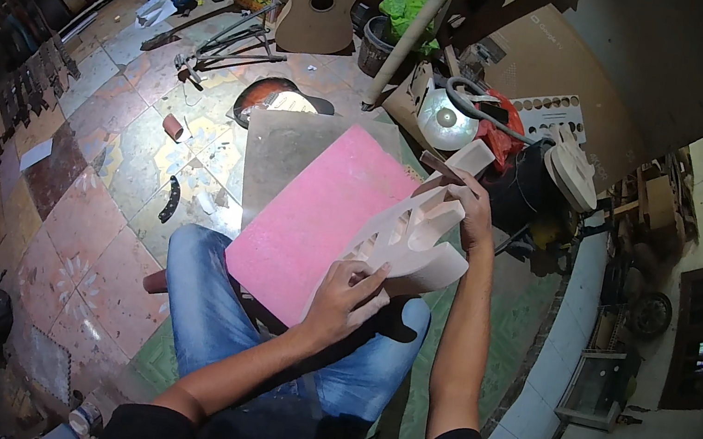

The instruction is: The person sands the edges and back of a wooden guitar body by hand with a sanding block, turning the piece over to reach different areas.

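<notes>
Tiled floor (102, 218), bare-wood acoustic (317, 16) at the back. The pale guitar body (407, 265) is tipped up over the pink board's (315, 213) right edge, long axis slanting up-right from the left hand (345, 301), which grips its near end. The right hand's (474, 215) nearer the far end, fingers curled round a brown strip (442, 167), looks like.

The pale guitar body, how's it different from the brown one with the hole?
The pale guitar body is tilted in the left hand; the brown guitar body stands on the floor. The pale guitar body has several hollows; the brown guitar body shows one round hole. Both are curvy, with no neck showing.
</notes>
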Action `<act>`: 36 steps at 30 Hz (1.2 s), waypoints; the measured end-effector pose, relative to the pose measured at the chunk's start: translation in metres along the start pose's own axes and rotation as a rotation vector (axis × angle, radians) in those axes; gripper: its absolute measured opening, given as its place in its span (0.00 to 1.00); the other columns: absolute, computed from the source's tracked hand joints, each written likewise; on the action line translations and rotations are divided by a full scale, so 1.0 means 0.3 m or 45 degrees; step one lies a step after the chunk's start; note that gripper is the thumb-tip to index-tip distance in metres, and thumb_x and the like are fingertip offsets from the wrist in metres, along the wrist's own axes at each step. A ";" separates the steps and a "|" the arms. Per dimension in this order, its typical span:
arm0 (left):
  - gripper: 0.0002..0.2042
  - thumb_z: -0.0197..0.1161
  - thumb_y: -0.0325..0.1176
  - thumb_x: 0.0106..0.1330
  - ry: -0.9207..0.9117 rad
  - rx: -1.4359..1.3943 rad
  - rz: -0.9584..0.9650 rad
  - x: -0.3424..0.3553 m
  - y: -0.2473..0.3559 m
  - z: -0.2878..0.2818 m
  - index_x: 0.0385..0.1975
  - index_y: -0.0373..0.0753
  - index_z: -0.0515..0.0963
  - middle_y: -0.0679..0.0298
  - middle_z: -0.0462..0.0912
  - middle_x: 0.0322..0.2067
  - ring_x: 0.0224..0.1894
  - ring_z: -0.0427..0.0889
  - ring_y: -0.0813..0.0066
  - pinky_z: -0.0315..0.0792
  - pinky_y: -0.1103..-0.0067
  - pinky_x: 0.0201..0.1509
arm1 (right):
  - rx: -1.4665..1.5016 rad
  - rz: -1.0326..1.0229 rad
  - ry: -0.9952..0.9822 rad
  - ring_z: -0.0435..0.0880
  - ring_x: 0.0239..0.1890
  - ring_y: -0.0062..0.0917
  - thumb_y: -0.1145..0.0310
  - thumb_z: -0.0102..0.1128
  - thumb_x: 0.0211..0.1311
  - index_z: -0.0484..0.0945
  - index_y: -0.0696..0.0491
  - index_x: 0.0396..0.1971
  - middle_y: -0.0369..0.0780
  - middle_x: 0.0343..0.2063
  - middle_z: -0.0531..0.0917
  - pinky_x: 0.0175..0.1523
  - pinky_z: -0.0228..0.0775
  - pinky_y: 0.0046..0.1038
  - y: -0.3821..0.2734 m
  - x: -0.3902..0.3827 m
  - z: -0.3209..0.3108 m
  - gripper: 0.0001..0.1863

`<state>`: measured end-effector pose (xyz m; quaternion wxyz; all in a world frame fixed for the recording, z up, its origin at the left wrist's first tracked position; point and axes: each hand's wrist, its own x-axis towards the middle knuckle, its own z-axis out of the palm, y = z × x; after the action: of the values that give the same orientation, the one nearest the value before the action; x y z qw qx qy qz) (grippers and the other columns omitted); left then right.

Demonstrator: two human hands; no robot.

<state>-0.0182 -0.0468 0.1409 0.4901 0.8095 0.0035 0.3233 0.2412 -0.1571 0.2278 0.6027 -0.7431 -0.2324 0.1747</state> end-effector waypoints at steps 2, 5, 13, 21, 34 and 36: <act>0.30 0.76 0.32 0.58 -0.008 -0.048 -0.001 0.043 0.000 -0.014 0.63 0.42 0.78 0.55 0.77 0.46 0.47 0.76 0.57 0.74 0.68 0.50 | 0.007 0.012 -0.001 0.77 0.42 0.22 0.64 0.59 0.57 0.82 0.60 0.51 0.35 0.39 0.83 0.53 0.67 0.23 -0.005 0.003 0.009 0.23; 0.27 0.75 0.33 0.59 -0.030 -0.152 0.022 0.105 0.000 -0.049 0.60 0.40 0.80 0.54 0.78 0.47 0.46 0.78 0.58 0.75 0.68 0.50 | -0.040 -0.050 -0.048 0.79 0.41 0.21 0.67 0.57 0.59 0.83 0.60 0.51 0.34 0.39 0.83 0.52 0.68 0.22 -0.001 0.013 0.024 0.22; 0.31 0.77 0.37 0.58 0.048 -0.169 0.213 0.250 0.101 -0.086 0.62 0.34 0.76 0.54 0.81 0.46 0.47 0.81 0.64 0.78 0.72 0.47 | -0.058 -0.141 -0.094 0.78 0.40 0.20 0.67 0.57 0.60 0.83 0.61 0.49 0.34 0.36 0.83 0.51 0.69 0.23 -0.005 0.035 0.109 0.20; 0.15 0.70 0.38 0.66 0.041 -0.484 -0.344 0.301 0.187 -0.119 0.44 0.36 0.76 0.58 0.85 0.30 0.27 0.84 0.69 0.78 0.72 0.33 | -0.101 -0.223 -0.101 0.77 0.40 0.19 0.65 0.60 0.62 0.84 0.61 0.50 0.34 0.38 0.83 0.51 0.68 0.23 -0.007 0.049 0.165 0.20; 0.10 0.66 0.30 0.70 0.141 -0.503 -0.307 0.476 0.102 -0.211 0.45 0.31 0.83 0.64 0.85 0.30 0.31 0.80 0.80 0.74 0.82 0.37 | 0.266 0.035 -0.387 0.82 0.40 0.18 0.69 0.61 0.67 0.84 0.58 0.48 0.35 0.40 0.84 0.47 0.77 0.24 -0.256 -0.179 0.193 0.13; 0.10 0.66 0.32 0.72 0.154 -0.442 -0.386 0.451 0.064 -0.229 0.44 0.31 0.83 0.64 0.85 0.32 0.31 0.81 0.81 0.74 0.83 0.36 | 0.326 -0.081 -0.503 0.83 0.41 0.21 0.63 0.60 0.70 0.82 0.57 0.52 0.37 0.40 0.85 0.48 0.78 0.26 -0.210 -0.187 0.206 0.17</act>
<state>0.0466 0.0413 0.2478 0.6637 0.6825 0.0986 0.2898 0.1528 -0.1275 0.2750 0.6402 -0.6042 -0.3451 0.3255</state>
